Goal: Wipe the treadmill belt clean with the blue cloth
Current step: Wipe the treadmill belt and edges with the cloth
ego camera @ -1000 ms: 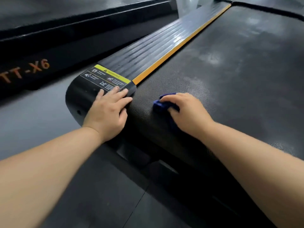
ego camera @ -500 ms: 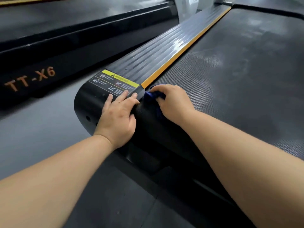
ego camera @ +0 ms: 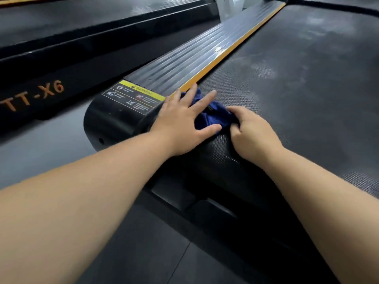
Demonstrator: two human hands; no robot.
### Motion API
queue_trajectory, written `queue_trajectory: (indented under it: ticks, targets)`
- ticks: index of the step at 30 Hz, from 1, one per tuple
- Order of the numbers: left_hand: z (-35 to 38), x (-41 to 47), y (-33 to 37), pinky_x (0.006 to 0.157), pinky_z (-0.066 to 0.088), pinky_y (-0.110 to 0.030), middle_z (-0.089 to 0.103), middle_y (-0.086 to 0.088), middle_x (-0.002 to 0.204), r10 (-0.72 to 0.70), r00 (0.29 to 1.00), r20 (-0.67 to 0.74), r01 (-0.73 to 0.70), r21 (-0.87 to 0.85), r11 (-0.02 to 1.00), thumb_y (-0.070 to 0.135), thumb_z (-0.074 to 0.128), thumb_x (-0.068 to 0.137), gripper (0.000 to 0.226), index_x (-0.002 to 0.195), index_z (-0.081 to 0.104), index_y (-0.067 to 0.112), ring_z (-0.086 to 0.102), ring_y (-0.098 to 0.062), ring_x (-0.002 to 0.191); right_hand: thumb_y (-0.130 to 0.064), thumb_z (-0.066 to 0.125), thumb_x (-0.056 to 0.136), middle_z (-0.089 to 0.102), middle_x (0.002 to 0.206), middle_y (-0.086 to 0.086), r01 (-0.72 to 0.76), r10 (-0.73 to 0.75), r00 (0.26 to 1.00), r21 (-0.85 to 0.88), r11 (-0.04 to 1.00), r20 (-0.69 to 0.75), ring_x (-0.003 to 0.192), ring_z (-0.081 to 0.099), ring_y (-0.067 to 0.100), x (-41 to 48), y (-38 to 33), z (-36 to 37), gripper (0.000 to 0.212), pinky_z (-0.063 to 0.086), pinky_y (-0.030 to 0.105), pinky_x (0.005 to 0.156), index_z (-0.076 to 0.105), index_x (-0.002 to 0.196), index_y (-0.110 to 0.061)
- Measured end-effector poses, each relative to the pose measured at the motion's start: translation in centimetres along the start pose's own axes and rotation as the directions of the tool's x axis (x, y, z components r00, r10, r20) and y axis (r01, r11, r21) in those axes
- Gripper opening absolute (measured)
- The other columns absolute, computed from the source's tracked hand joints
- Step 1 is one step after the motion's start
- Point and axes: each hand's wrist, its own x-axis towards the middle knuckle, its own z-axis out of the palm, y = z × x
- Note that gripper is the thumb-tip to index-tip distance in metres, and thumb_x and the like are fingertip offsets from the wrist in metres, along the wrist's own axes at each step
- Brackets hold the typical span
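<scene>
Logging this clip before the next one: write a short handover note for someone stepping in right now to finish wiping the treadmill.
Left hand: open, fingers spread, pressed flat on the crumpled blue cloth.
Right hand: curled, pinching the cloth's right edge.
Cloth: on the black textured treadmill belt, at its near left corner beside the orange-edged ribbed side rail.
Done: cannot tell how much is already wiped.
Left: pale dusty smudges show farther up the belt; wipe there next.

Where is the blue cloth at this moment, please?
In the head view, the blue cloth lies on the near left corner of the treadmill belt, beside the orange strip, under the left hand and gripped by the right hand.
</scene>
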Motion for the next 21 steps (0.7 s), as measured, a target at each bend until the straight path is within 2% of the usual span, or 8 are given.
queue_trajectory:
  ticks: [2,5,7,9,12,15,18,21]
  targets:
    - [0.6,1.9,1.0,0.112,0.024,-0.045,0.029,0.003,0.152,-0.057,0.994,0.094,0.052,0.055,0.997,0.068,0.038,0.084,0.062,0.142,0.031,0.046,0.025,-0.029,0.137,-0.012,0.044,0.086,0.057,0.127,0.003,0.009,-0.009,1.0,0.001,1.0,-0.012,0.12,0.048,0.022,0.2,0.2,0.2,0.044,0.035,0.032,0.101,0.052,0.128,-0.023]
    - [0.7,0.9,1.6,0.097,0.04,-0.042,0.052,0.003,0.13,-0.072,0.997,-0.023,0.074,0.097,0.993,0.055,0.043,0.089,0.045,0.126,0.056,0.033,0.046,-0.031,0.114,-0.013,0.046,0.087,0.048,0.139,0.001,-0.025,0.025,0.999,0.022,0.999,-0.028,0.129,0.041,0.019,0.0,0.7,0.0,0.052,0.028,0.029,0.106,0.043,0.138,-0.021]
    - [0.5,-2.0,1.2,0.085,0.046,-0.039,0.063,-0.001,0.112,0.069,0.984,-0.166,-0.061,0.057,0.997,0.049,0.041,0.086,0.045,0.112,0.066,0.022,0.056,-0.033,0.095,-0.016,0.046,0.087,0.04,0.147,-0.001,-0.027,0.027,0.999,0.022,0.999,-0.028,0.135,0.034,0.017,-0.1,0.5,0.0,0.058,0.025,0.029,0.11,0.035,0.144,-0.021]
    - [0.2,-4.4,0.1,0.078,0.05,-0.038,0.067,-0.005,0.099,0.192,0.958,-0.213,-0.191,0.027,0.981,0.042,0.042,0.083,0.043,0.102,0.07,0.015,0.059,-0.034,0.082,-0.019,0.047,0.088,0.038,0.149,-0.002,-0.013,0.014,1.0,0.031,0.999,-0.014,0.136,0.033,0.016,-0.2,0.4,-0.1,0.059,0.027,0.031,0.11,0.031,0.146,-0.022]
    - [-0.2,-2.7,-1.2,0.075,0.053,-0.045,0.065,-0.009,0.103,0.186,0.972,-0.141,-0.179,0.06,0.982,0.032,0.051,0.086,0.032,0.102,0.07,0.013,0.058,-0.038,0.087,-0.018,0.047,0.089,0.043,0.144,-0.001,0.01,-0.01,1.0,0.046,0.999,-0.012,0.13,0.04,0.019,-0.5,0.5,-0.2,0.059,0.032,0.031,0.104,0.032,0.145,-0.025]
    - [0.4,1.2,-1.2,0.089,0.046,-0.043,0.059,-0.009,0.117,-0.006,0.995,-0.103,0.011,0.048,0.999,0.022,0.054,0.092,0.024,0.111,0.067,0.014,0.053,-0.036,0.105,-0.019,0.047,0.089,0.048,0.139,0.0,0.001,0.001,0.999,0.052,0.999,-0.035,0.126,0.044,0.021,-0.4,0.6,-0.2,0.057,0.034,0.03,0.101,0.034,0.144,-0.026]
    - [1.9,0.3,2.2,0.088,0.041,-0.038,0.061,-0.012,0.11,-0.205,0.954,-0.218,0.202,-0.036,0.979,0.021,0.052,0.09,0.023,0.105,0.067,0.012,0.053,-0.034,0.102,-0.015,0.046,0.088,0.05,0.137,0.0,-0.021,0.025,0.999,0.096,0.995,-0.032,0.124,0.046,0.021,-0.2,0.5,-0.1,0.055,0.035,0.029,0.1,0.038,0.141,-0.025]
    - [2.9,-3.8,6.7,0.084,0.039,-0.035,0.065,-0.011,0.094,-0.091,0.937,-0.337,0.029,-0.184,0.983,0.026,0.049,0.084,0.027,0.09,0.069,0.009,0.056,-0.031,0.09,-0.009,0.044,0.085,0.056,0.132,0.001,-0.043,0.052,0.997,0.164,0.985,-0.051,0.12,0.05,0.021,-0.4,0.4,-0.5,0.053,0.036,0.025,0.095,0.046,0.135,-0.024]
